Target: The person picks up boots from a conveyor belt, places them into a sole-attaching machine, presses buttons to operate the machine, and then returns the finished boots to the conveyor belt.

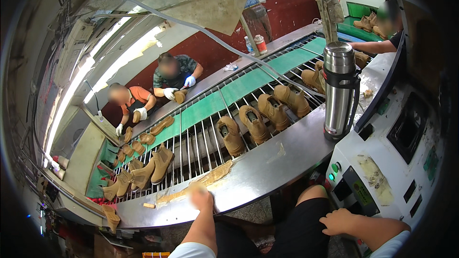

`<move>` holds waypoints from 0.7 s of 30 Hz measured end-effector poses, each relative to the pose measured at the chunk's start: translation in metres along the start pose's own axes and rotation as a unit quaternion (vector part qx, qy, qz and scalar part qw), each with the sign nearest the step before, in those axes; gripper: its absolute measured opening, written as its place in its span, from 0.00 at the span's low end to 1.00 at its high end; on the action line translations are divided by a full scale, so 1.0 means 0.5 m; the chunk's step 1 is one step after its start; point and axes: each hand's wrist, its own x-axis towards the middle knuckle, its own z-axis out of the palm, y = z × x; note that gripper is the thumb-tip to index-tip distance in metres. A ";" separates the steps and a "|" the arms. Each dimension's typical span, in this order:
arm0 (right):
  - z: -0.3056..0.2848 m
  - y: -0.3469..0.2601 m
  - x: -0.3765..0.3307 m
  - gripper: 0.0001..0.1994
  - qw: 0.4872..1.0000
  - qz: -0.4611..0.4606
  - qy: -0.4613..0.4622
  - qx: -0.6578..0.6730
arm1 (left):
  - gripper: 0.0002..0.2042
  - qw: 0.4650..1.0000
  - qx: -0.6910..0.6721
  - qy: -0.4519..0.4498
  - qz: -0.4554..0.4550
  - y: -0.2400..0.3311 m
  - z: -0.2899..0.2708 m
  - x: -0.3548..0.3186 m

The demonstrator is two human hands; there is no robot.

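Observation:
My left hand (201, 198) rests on the steel edge of the conveyor table (258, 181), beside a strip of peeling brown tape (210, 177). Its fingers are blurred, so whether they hold anything does not show. Low at the right, my right hand (340, 221) lies by my thigh near the white machine, fingers loosely spread and nothing seen in them. Tan boots (162, 163) stand on the rollers beyond my left hand, and more tan shoes (256, 124) stand farther right. A small tan stick-like piece (149, 205) lies on the steel left of my left hand.
A steel thermos (338, 95) stands at the table's right end, by the white machine (382, 162) with green buttons. A green belt (210, 110) runs along the rollers (191, 148). Two gloved people (178, 79) handle shoes across it; another person's arm (373, 46) reaches in at right.

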 end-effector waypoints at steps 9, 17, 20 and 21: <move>0.004 -0.002 0.004 0.22 1.000 -0.012 -0.002 0.004 | 0.11 1.000 0.021 -0.017 0.006 -0.009 -0.015 0.004; -0.080 -0.075 -0.004 0.23 0.952 -0.154 0.107 0.242 | 0.10 0.997 0.005 -0.063 -0.038 0.055 -0.069 0.007; -0.156 -0.172 -0.036 0.23 0.895 -0.261 0.172 0.319 | 0.10 0.999 -0.005 -0.049 -0.016 0.026 -0.045 0.005; -0.186 -0.209 -0.046 0.22 0.861 -0.320 0.185 0.349 | 0.10 1.000 0.028 -0.010 0.006 0.000 -0.036 0.000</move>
